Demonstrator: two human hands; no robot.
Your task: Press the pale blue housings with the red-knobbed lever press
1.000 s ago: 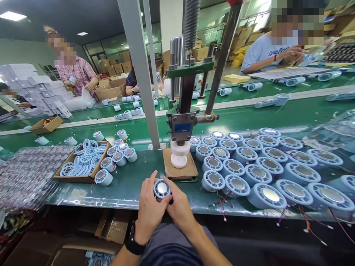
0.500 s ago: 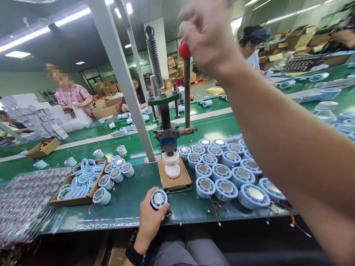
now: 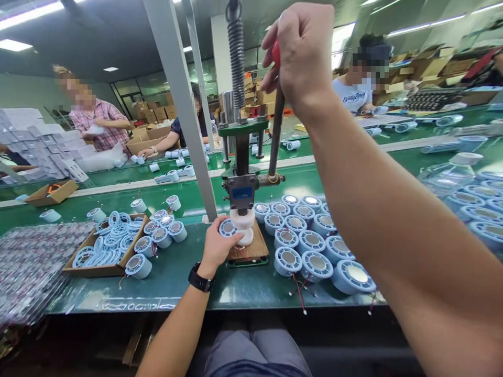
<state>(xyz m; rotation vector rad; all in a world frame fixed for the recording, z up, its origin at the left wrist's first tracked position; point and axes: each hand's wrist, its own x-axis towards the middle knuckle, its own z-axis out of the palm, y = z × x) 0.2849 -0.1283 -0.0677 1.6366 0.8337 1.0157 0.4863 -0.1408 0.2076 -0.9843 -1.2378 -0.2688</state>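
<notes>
My left hand (image 3: 215, 246) is closed round a light-blue round housing (image 3: 227, 228) with a slotted rim. It holds the piece at the left side of a hand press (image 3: 241, 191), close against the press's white round pads (image 3: 246, 236). Whether the piece touches them I cannot tell. My right hand (image 3: 304, 52) is up high, its fingers curled over the red knob (image 3: 276, 53) on top of the steel lever (image 3: 277, 131). Part of the knob is hidden by the hand. Beneath the pads lies a brown board (image 3: 255, 251).
Many similar housings (image 3: 314, 264) stand right of the press, trailing thin wires. A cardboard box (image 3: 96, 271) of blue rings and several more housings (image 3: 138, 266) sit to the left. A grey post (image 3: 181, 99) rises behind. Co-workers (image 3: 102, 118) sit across the green belt.
My left hand has carried the housing from the front of the bench up to the press pads. My right hand stays at the knob, and the lever leans slightly more to the right.
</notes>
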